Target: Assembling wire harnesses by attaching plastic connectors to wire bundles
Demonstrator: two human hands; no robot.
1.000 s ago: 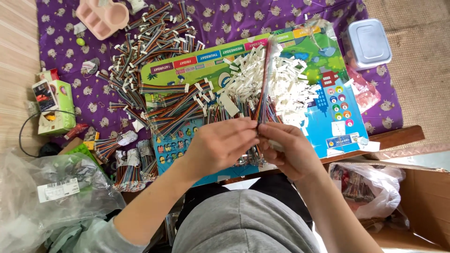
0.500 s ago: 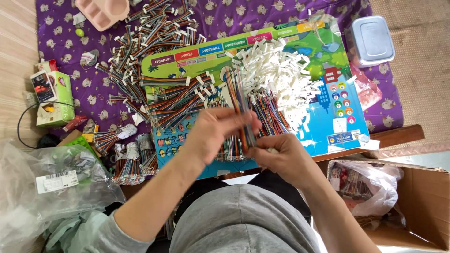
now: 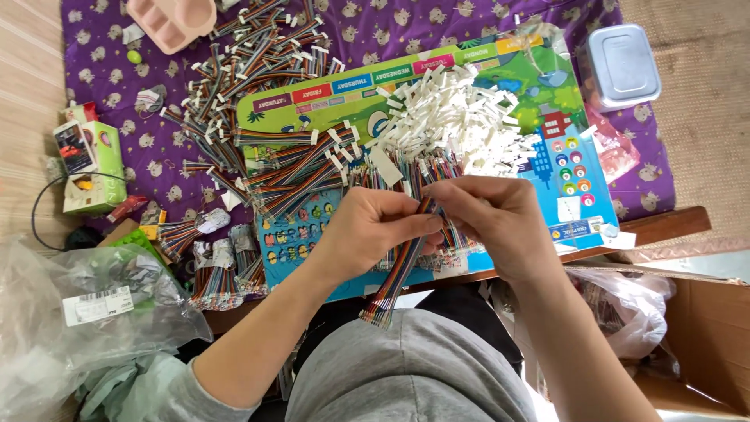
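Holding 1 rainbow ribbon cable (image 3: 402,266) between both hands, above the near edge of the board (image 3: 547,94). Cable runs from the fingertips down and toward the person; its free end hangs over the grey-clothed lap. Left hand (image 3: 367,230): fingers (image 3: 418,225) pinched shut on the cable's upper part. Right hand (image 3: 500,223): fingers (image 3: 449,191) curled and closed on the cable's top end, touching the left fingertips. Whether a connector sits at that end cannot be told; the fingers hide it.

Just beyond the hands: a heap of white connectors (image 3: 461,125) on the colourful board, with more cables (image 3: 297,172) fanned beside it to the left. Further cables lie piled on the purple cloth (image 3: 125,125) past the board's left edge; bundled ones sit near the left forearm.

Outer field: pink tray (image 3: 168,19) at the top left, grey lidded box (image 3: 621,66) at the top right, green carton (image 3: 90,164) at the left, clear plastic bag (image 3: 86,312) at the lower left, cardboard box (image 3: 703,328) at the lower right.
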